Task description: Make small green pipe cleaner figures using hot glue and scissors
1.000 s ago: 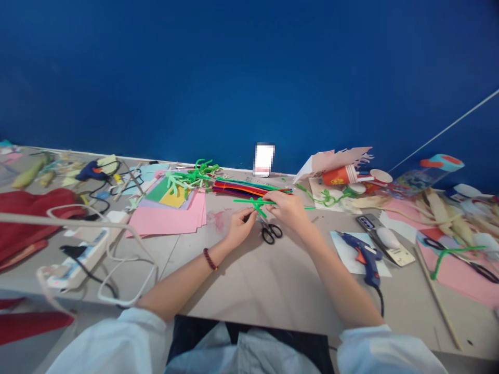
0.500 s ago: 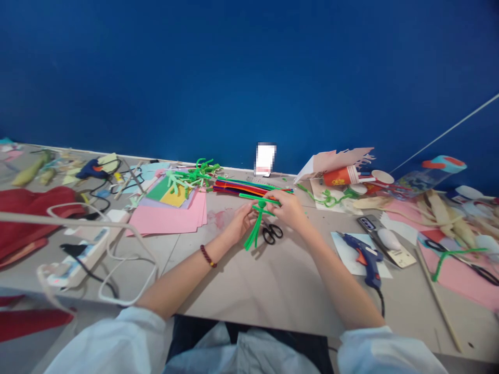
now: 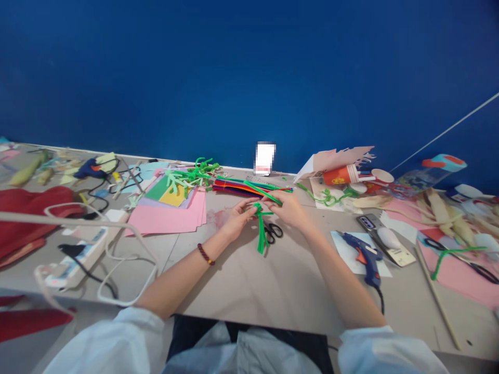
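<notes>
Between my two hands, above the table, is a cluster of green pipe cleaners (image 3: 262,234), knotted at the top with strands hanging toward me. My left hand (image 3: 238,218) pinches it near the knot. My right hand (image 3: 286,209) is closed on green pipe cleaner strands whose ends point up and away to the left. Whether these strands join the hanging cluster is hard to make out. Black-handled scissors (image 3: 276,231) lie just under and beside the hanging strands, their blades hidden. Behind my hands lies a bundle of multicoloured pipe cleaners (image 3: 230,186).
Left are pink paper sheets (image 3: 167,221), green branching pipe-cleaner pieces (image 3: 198,170) and a power strip (image 3: 80,259) with looping cables. On the right lie a blue glue gun (image 3: 362,252), a phone (image 3: 368,224), a wooden stick (image 3: 438,298) and red paper cups (image 3: 340,175). A blue wall stands behind.
The green cluster has turned, its strands now hanging toward me instead of lying across. My left hand has shifted its hold to the knot, and the strands in my right hand have tilted.
</notes>
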Demonstrator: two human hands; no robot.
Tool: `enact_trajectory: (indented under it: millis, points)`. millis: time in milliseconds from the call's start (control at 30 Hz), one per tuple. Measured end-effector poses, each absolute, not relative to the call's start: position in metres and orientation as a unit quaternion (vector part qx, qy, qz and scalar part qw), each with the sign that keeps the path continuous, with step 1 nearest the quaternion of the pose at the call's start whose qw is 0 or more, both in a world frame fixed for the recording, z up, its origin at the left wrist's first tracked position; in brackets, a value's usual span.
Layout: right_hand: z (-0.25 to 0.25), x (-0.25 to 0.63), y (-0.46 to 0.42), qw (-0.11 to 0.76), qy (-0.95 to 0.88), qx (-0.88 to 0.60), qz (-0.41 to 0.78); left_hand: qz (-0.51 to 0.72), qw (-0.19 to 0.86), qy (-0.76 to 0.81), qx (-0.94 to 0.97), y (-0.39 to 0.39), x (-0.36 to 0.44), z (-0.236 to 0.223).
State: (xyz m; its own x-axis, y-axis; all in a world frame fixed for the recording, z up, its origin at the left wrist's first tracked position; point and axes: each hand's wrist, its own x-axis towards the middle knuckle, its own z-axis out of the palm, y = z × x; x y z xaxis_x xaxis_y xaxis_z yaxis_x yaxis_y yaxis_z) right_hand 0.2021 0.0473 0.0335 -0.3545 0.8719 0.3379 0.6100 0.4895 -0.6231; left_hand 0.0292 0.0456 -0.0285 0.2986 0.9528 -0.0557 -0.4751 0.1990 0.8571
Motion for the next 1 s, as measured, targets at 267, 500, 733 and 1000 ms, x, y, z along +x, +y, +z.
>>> enact_trajectory:
  millis: [267, 500, 733, 1000]
  points:
    - [0.036, 0.2, 0.044, 0.301, -0.824, -0.449, 0.17, 0.514, 0.671, 0.333, 0.419, 0.046, 0.03, -0.032]
    - [0.039, 0.2, 0.04, 0.24, -0.856, -0.446, 0.103, 0.495, 0.671, 0.352, 0.426, 0.044, 0.03, -0.031]
    - [0.04, 0.192, 0.034, 0.167, -0.872, -0.459, 0.013, 0.507, 0.686, 0.347, 0.39, 0.043, 0.032, -0.025]
    - [0.033, 0.187, 0.034, 0.233, -0.847, -0.477, 0.019, 0.525, 0.693, 0.338, 0.36, 0.043, 0.032, -0.023]
